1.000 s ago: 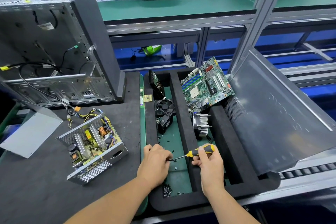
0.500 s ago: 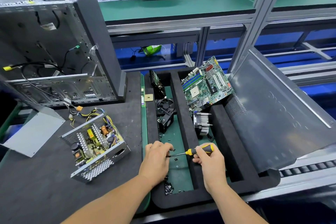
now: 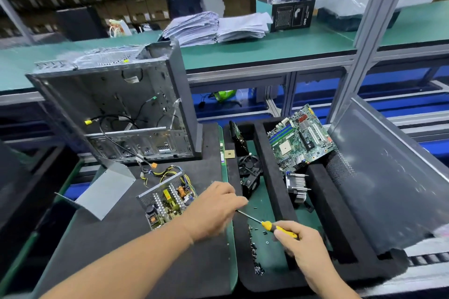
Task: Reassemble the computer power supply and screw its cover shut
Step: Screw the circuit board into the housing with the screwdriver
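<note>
The open power supply (image 3: 165, 199) lies on the dark mat, its circuit board and yellow wires exposed. Its bent grey metal cover (image 3: 104, 192) rests apart to the left. My right hand (image 3: 303, 247) grips the yellow-handled screwdriver (image 3: 279, 227) over the foam tray. My left hand (image 3: 213, 209) has its fingers pinched around the screwdriver's tip, just right of the power supply; a screw between them cannot be made out. Several small black screws (image 3: 255, 250) lie on the tray's green floor.
An empty computer case (image 3: 116, 109) stands behind the power supply. The black foam tray (image 3: 274, 177) holds a motherboard (image 3: 301, 138), fans (image 3: 249, 170) and a heatsink (image 3: 296, 187). A grey side panel (image 3: 388, 177) leans at the right. Paper stacks (image 3: 216, 28) lie on the far bench.
The view has tilted up and shifted. Both hands have moved left with the screwdriver, closer to the power supply, the left hand still at the tip.
</note>
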